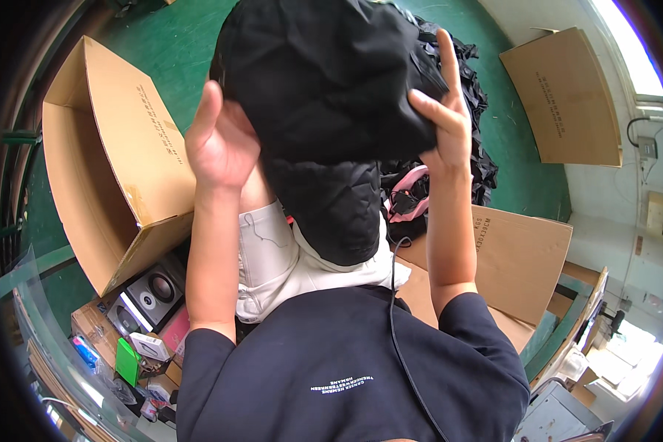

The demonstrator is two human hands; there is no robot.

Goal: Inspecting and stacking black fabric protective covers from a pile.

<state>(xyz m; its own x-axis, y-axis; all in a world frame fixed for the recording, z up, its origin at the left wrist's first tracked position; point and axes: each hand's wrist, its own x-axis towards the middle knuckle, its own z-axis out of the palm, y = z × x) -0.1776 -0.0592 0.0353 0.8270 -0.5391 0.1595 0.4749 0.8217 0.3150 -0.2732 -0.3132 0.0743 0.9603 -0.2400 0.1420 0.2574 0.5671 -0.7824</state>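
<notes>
A large black fabric piece point(324, 81), folded and rounded at its edges, is held up in front of me between both hands; its exact kind cannot be made out. My left hand point(225, 140) supports its left side, thumb raised off the cloth, other fingers hidden behind it. On the right edge, my right hand point(448, 121) grips the fabric, its thumb on top and one finger stretched upward. More black fabric point(331, 210) lies over my lap, below the held piece. Behind my right forearm is a heap of black cloth point(482, 158), with a pink strip point(409, 193) near my leg.
An open cardboard box point(136, 136) stands at left on the green floor point(173, 48). Another carton point(563, 99) is at the far right wall, and cardboard flaps point(519, 254) lie beside my right arm. A speaker point(155, 291) and small boxes sit lower left. A dark cord point(394, 324) crosses my shirt.
</notes>
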